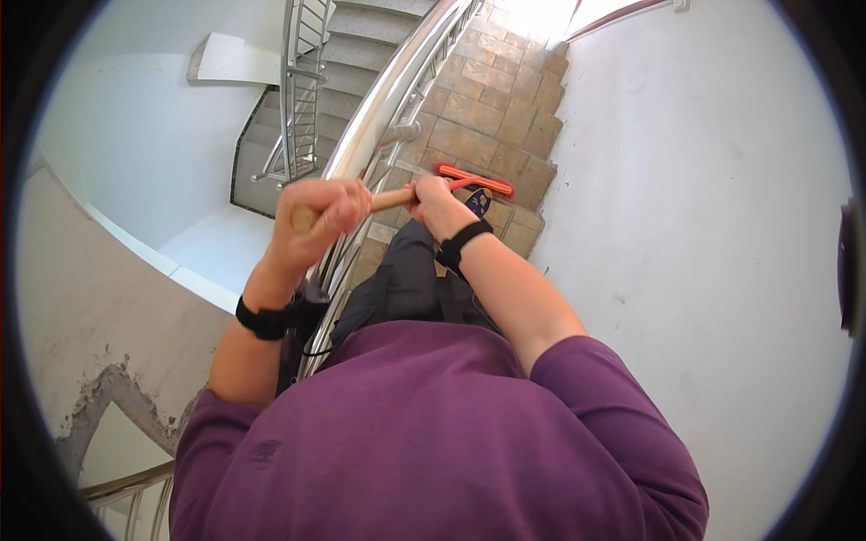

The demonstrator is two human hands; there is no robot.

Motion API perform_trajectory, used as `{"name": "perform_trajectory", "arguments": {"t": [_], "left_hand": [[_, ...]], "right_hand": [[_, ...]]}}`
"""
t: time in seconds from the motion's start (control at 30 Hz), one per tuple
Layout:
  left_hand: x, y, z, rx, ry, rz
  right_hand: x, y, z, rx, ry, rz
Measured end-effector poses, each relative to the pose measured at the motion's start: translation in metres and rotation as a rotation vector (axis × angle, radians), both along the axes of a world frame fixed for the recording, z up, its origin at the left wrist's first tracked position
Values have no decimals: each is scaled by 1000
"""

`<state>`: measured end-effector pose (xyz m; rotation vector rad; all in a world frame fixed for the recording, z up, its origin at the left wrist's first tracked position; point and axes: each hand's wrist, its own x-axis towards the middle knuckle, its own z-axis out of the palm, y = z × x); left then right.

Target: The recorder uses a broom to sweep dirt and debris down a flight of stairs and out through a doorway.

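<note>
My left hand [318, 216] grips the top end of a wooden broom handle [392, 199], with its butt showing past the fist. Lower down the same handle, my right hand [433, 199] is closed around it. Beyond the right hand an orange-red broom head [477, 179] lies across a tiled stair step [467, 135], close to my shoe [479, 201]. Its bristles are mostly hidden. Both wrists wear black bands.
A shiny metal handrail [379, 101] with balusters runs along my left. On the right stands a white wall [676, 169] with small scuffs. Grey steps [369, 47] of another flight lie past the railing, and bright light falls at the far end of the tiled stairs.
</note>
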<state>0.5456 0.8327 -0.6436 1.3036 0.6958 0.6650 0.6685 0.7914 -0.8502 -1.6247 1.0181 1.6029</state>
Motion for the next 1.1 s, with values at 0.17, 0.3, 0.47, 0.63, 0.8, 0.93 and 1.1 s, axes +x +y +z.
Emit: {"name": "perform_trajectory", "arguments": {"t": [0.17,0.3,0.47,0.63,0.8,0.93,1.1], "left_hand": [[8,-26,22,88,-35,-198],[27,-36,8,186,30,-85],[33,-41,11,220,121,11],[38,-42,8,270,190,-40],[59,-47,-7,172,43,-154],[61,-42,1,76,8,-136],[107,-45,5,284,3,-407]], "right_hand": [[19,-19,24,220,-54,-195],[35,4,5,291,-99,-14],[23,33,0,295,-59,225],[25,21,-21,186,22,214],[86,-19,-60,245,-82,208],[98,-20,-1,159,-198,188],[146,-20,22,273,-42,-157]]}}
